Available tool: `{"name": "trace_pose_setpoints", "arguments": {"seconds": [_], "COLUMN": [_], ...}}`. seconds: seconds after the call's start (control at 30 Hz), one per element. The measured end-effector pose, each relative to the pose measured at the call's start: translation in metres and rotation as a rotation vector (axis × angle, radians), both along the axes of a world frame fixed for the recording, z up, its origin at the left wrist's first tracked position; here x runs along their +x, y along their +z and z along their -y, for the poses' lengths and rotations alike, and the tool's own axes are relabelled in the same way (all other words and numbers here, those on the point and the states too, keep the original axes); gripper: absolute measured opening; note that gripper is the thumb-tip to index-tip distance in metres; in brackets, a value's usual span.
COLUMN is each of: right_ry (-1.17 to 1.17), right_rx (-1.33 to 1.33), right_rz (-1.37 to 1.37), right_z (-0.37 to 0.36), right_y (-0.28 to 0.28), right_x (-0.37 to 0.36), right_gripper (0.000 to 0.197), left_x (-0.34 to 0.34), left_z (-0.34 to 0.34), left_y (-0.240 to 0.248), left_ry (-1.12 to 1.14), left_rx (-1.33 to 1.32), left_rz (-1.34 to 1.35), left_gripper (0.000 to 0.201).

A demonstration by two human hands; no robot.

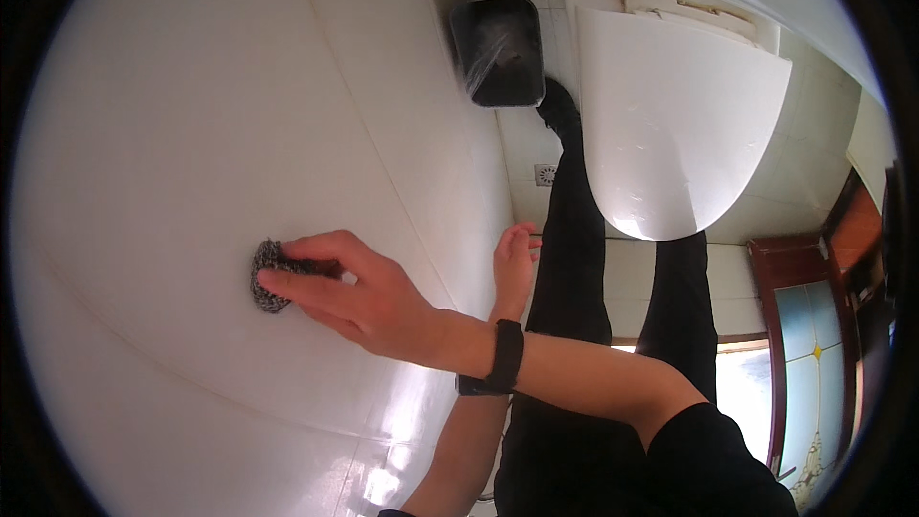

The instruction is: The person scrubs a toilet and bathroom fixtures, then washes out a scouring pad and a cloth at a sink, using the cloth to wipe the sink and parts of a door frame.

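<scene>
My right hand (369, 292) reaches across to the left, over my left forearm, with a black band on its wrist. Its thumb and fingers are closed round a grey steel wool scrubber (269, 280), which is against the white tiled wall (191, 163). Beyond that forearm, my left hand (515, 254) hangs near the wall's lower edge, beside my black-clad leg. The fingers of this hand are loosely bent and apart, and I see nothing in them.
A white toilet with its lid (680, 124) down stands at the right. Near the wall's foot is a black bin (498, 53) with a clear liner. A round floor drain (546, 174) lies beside my leg. At the far right is a brown-framed door (812, 354) with bluish glass.
</scene>
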State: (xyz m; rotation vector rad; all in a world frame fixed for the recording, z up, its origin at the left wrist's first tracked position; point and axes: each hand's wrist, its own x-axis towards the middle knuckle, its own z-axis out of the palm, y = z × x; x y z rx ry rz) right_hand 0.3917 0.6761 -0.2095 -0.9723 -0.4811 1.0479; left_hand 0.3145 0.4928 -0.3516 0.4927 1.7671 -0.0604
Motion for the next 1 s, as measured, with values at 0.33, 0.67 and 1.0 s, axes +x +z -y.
{"name": "trace_pose_setpoints", "arguments": {"seconds": [0.33, 0.67, 1.0], "right_ry": [-0.365, -0.246, -0.36], "right_rx": [-0.412, -0.015, -0.377], "right_rz": [0.2, 0.141, 0.177], "right_z": [-0.129, -0.071, -0.188], "right_y": [-0.125, 0.05, -0.151], "right_x": [0.066, 0.034, 0.098], "right_gripper": [0.016, 0.03, 0.017], "left_x": [-0.004, 0.02, -0.052], "left_z": [0.005, -0.002, 0.013], "left_y": [-0.008, -0.004, -0.057], "left_ry": [-0.044, -0.146, -0.1], "left_rx": [-0.027, -0.127, -0.254], "left_rz": [0.195, 0.042, 0.132], "left_gripper": [0.036, 0.037, 0.039]}}
